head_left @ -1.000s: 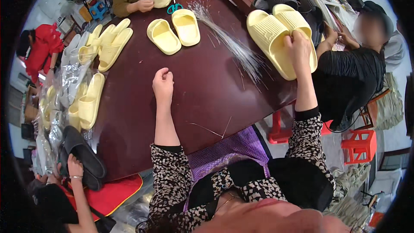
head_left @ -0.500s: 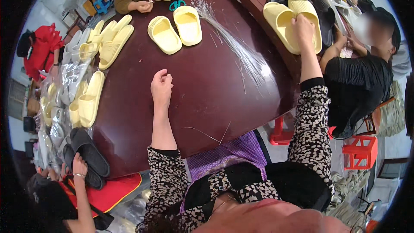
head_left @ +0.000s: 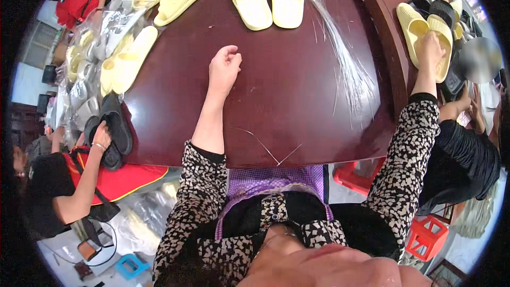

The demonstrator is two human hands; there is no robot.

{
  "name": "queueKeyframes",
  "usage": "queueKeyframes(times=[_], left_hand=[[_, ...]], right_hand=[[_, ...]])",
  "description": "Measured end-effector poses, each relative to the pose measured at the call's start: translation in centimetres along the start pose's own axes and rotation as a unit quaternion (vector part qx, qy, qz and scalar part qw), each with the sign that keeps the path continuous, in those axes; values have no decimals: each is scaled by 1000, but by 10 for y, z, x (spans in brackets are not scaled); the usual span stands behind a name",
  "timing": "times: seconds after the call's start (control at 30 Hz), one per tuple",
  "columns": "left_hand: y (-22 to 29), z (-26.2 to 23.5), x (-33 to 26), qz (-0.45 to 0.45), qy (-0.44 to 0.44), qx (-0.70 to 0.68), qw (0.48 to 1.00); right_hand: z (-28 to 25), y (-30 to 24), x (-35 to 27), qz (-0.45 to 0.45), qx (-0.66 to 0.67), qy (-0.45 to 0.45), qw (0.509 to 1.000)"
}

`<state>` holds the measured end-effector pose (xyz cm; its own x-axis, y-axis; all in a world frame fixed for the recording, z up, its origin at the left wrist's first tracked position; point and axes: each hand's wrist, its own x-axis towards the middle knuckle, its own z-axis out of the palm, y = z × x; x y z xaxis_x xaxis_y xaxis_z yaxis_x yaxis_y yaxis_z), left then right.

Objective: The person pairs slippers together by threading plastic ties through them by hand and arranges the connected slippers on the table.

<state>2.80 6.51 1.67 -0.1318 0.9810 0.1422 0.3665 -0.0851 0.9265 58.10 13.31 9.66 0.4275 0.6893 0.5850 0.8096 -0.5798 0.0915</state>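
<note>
I'm on the pair of pale yellow foam slides [head_left: 427, 40] at the far right, lying side by side on the edge of the dark red-brown table [head_left: 276, 106]. My right hand [head_left: 431, 53] lies flat on top of the nearer one, fingers pressing down; I can't tell if they've curled under it. This looks like the pick-up step, so next calls for a firm grasp. My left hand [head_left: 224, 70] rests loosely curled and empty mid-table, well apart. A bundle of thin clear plastic strands [head_left: 345, 58] lies between the hands.
</note>
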Motion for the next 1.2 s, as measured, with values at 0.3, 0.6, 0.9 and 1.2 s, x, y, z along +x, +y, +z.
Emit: queueKeyframes(times=[0.3,0.6,0.9,1.2], left_hand=[[-9,-2,-6,16,-16,-7,1000],[29,3,-27,-25,-296,-72,952],[51,21,-54,-14,-550,-65,833],[42,21,-58,-14,-588,-73,806]], right_hand=[[-18,2,-14,-3,14,-33,999],[-33,-71,-47,-110,328,17,938],[27,-182,-86,-104,391,-169,899],[21,-213,-90,-34,249,-174,952]])
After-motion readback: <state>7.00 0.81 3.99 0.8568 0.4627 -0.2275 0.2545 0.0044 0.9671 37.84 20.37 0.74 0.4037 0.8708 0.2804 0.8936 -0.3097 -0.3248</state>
